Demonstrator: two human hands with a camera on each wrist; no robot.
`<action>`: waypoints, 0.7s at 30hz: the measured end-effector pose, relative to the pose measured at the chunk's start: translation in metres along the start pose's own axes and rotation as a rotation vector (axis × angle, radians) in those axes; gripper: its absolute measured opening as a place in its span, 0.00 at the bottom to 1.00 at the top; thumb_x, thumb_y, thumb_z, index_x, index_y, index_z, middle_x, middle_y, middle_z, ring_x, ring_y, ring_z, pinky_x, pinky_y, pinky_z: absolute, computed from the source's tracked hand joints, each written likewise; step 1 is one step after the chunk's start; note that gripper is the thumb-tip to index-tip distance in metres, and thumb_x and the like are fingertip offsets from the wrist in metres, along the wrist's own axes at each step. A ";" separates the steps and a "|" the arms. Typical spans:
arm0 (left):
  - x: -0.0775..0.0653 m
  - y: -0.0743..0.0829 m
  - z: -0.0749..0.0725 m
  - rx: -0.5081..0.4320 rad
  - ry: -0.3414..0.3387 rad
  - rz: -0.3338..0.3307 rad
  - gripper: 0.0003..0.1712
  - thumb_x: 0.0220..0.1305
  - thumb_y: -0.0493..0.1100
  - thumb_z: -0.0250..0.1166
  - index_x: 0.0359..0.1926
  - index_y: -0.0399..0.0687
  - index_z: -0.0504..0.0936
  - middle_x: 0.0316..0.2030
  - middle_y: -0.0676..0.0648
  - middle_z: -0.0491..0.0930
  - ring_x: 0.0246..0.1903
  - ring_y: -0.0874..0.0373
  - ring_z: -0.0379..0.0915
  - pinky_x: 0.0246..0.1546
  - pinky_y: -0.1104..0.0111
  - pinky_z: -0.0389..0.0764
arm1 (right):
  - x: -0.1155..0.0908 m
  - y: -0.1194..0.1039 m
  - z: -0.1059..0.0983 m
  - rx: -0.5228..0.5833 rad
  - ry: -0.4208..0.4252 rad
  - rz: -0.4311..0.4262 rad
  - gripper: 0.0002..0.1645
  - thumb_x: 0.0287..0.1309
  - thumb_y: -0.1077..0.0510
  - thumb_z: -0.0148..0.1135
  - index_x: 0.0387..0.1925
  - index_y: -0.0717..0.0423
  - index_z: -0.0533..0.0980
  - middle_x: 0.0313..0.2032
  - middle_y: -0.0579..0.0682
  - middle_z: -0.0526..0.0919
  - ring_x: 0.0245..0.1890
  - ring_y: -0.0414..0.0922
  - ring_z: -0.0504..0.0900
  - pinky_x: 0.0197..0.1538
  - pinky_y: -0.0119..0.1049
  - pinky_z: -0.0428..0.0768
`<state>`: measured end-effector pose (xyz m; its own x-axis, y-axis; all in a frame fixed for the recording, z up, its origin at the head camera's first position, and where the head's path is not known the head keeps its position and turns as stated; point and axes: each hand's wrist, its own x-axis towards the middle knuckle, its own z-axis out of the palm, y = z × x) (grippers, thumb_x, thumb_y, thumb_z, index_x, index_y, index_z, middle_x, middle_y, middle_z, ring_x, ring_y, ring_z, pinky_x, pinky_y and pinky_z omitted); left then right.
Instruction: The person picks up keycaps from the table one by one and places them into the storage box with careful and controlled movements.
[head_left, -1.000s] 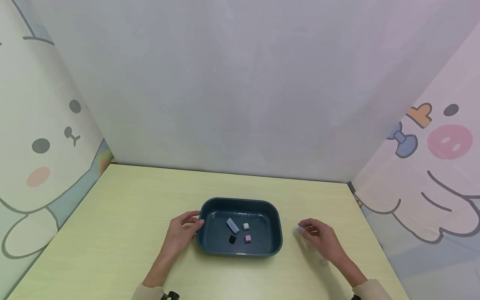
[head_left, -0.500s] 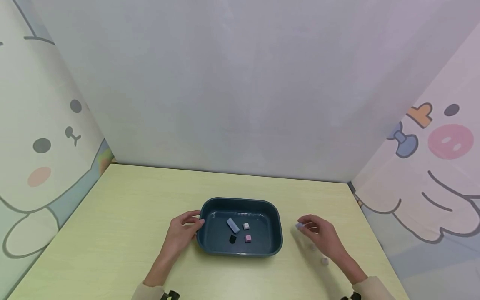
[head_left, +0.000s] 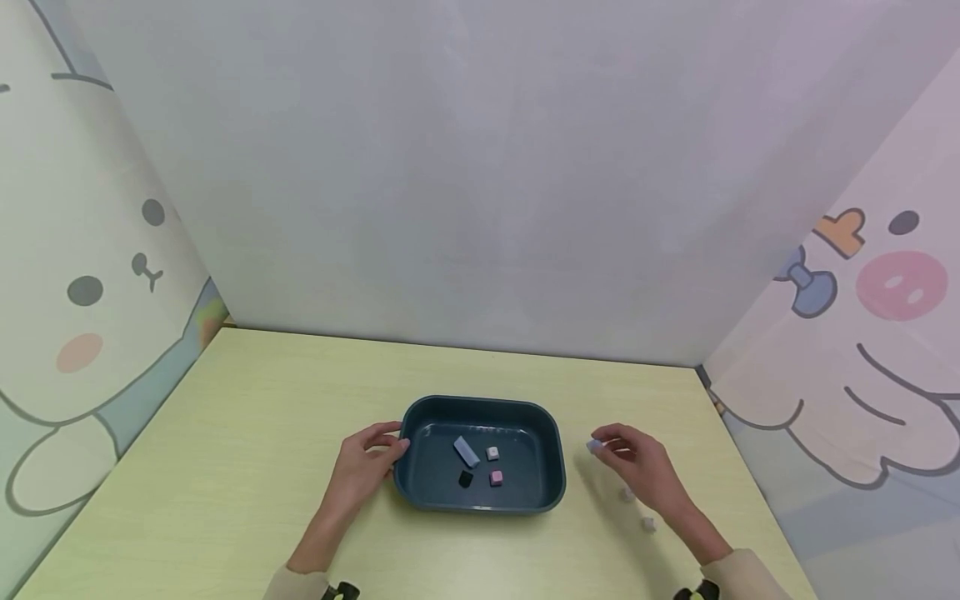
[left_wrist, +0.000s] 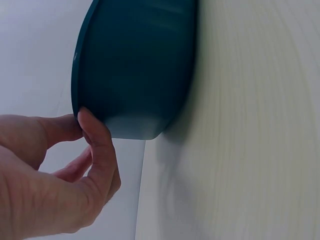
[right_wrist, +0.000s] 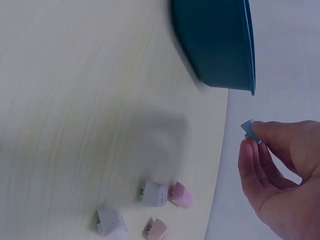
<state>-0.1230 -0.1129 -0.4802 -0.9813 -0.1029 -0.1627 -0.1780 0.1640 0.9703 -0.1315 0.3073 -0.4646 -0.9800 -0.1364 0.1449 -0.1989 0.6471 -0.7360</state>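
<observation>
My left hand (head_left: 360,462) pinches the left rim of a dark teal tray (head_left: 525,479), thumb on one side and fingers on the other. Inside the tray lie a long light-blue keycap (head_left: 466,452), a white keycap (head_left: 492,453), a pink keycap (head_left: 496,478) and a black keycap (head_left: 466,479). To the right of the tray, my right hand (head_left: 647,468) holds a small light-blue keycap (right_wrist: 250,130) between thumb and fingertips, raised over the table. The left wrist view shows the outer wall of the tray, with the rim between thumb and finger.
Several loose keycaps lie on the pale wooden table (head_left: 300,400) under my right hand, among them a grey one (right_wrist: 154,194), a pink one (right_wrist: 181,196) and a pale pinkish one (right_wrist: 157,230). A white curtain (head_left: 450,208) hangs behind the table.
My right hand has shifted slightly left and away from me with the light-blue keycap, uncovering keycaps on the table. The left hand and tray stay put.
</observation>
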 end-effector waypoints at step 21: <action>-0.001 0.002 0.000 -0.006 -0.006 0.011 0.22 0.69 0.38 0.69 0.60 0.33 0.80 0.40 0.42 0.82 0.30 0.52 0.81 0.28 0.67 0.82 | 0.012 -0.017 -0.004 0.054 -0.013 0.021 0.12 0.66 0.60 0.69 0.50 0.54 0.82 0.43 0.50 0.87 0.42 0.45 0.88 0.39 0.36 0.85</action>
<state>-0.1222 -0.1122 -0.4782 -0.9836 -0.0953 -0.1531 -0.1669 0.1591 0.9730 -0.1397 0.2973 -0.4477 -0.9836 -0.1334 0.1211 -0.1777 0.6084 -0.7735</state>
